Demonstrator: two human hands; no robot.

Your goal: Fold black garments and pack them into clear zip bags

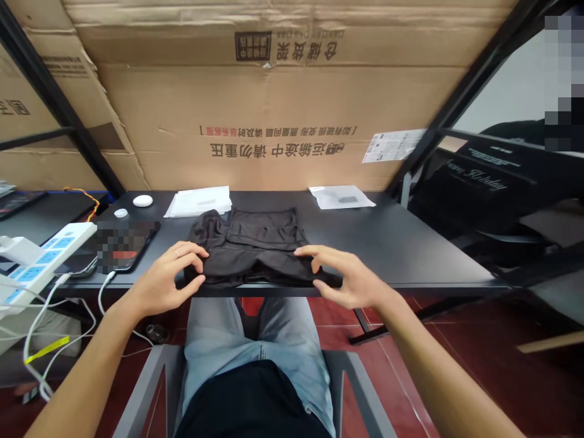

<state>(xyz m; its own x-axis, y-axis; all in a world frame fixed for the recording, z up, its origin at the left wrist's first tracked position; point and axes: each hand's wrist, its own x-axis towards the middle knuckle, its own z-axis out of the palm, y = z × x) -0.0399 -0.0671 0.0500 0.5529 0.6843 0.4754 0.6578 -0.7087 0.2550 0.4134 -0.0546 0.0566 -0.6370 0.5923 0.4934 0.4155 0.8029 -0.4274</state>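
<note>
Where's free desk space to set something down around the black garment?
Widest free patch: the black desk right of the black garment, in front of the clear plastic sleeve. Left side is crowded: white power strip, pixelated phone, cables.

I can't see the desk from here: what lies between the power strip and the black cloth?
In the head view, a phone, partly pixelated, lies on the desk between the power strip and the black cloth.
</note>
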